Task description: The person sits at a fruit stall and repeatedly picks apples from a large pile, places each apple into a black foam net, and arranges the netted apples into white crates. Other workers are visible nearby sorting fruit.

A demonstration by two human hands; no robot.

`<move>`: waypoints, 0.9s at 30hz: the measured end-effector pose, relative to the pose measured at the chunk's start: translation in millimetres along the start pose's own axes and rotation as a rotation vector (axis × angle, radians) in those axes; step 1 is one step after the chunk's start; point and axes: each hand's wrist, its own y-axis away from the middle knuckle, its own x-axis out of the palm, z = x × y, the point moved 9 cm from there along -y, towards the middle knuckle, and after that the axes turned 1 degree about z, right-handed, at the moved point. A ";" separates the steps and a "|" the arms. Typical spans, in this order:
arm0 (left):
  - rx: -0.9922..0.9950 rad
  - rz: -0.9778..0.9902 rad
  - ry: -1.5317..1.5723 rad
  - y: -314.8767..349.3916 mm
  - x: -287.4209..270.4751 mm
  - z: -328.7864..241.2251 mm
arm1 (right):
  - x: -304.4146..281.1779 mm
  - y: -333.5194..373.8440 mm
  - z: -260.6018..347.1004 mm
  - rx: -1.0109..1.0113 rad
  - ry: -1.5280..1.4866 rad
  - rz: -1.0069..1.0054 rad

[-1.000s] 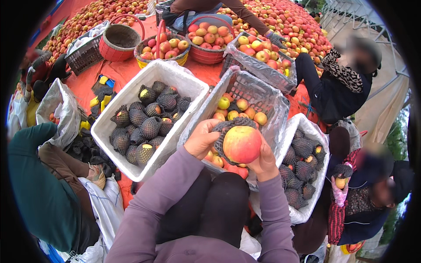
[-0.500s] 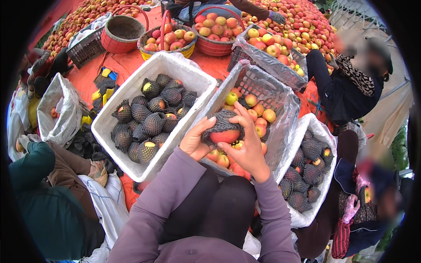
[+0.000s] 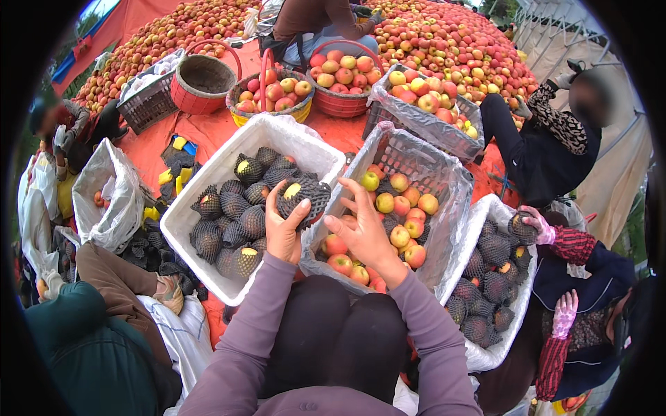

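Observation:
In my left hand [image 3: 283, 232] is an apple wrapped in a black foam net [image 3: 303, 200], held above the right edge of a white crate [image 3: 182, 225]. Several netted apples [image 3: 229, 204] lie inside that crate. My right hand [image 3: 371, 239] holds nothing; its fingers are spread and apart from the netted apple. Below it stands a grey crate lined with clear plastic [image 3: 444, 163], with bare red and yellow apples [image 3: 401, 206] in it and some dark netting among them.
A white crate of netted apples [image 3: 517, 305] stands at my right, where a co-worker's pink-gloved hand [image 3: 538, 225] holds one. Red baskets [image 3: 201, 93], another apple crate [image 3: 465, 132] and big apple heaps [image 3: 451, 41] lie beyond. A co-worker in green [image 3: 90, 340] sits left.
The net now covers the apple, and my left hand has carried it left toward the white crate. My right hand has let go and opened. The co-worker's gloved hand has reached the right crate.

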 end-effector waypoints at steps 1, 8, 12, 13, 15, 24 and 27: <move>-0.014 0.049 -0.006 4.6 9.4 5.2 | 5.2 -6.5 -0.4 -0.043 -0.001 0.016; -0.222 0.112 0.185 21.3 19.7 28.0 | -3.8 14.8 4.9 0.028 -0.241 -0.051; -0.385 0.088 0.401 23.4 17.9 46.6 | -19.8 21.5 47.0 -0.305 0.480 -0.180; -0.356 0.071 0.341 25.2 21.1 40.4 | -18.5 21.4 58.6 -0.368 0.467 -0.137; -0.305 0.057 0.272 26.7 18.2 35.9 | -4.2 24.8 72.8 -0.439 0.447 -0.041; -0.236 0.021 0.362 -12.8 -14.5 41.4 | 10.7 35.5 55.1 -0.430 0.656 0.084; -0.182 -0.044 0.345 -62.2 -49.1 38.0 | 13.5 45.5 69.7 -0.352 0.575 0.147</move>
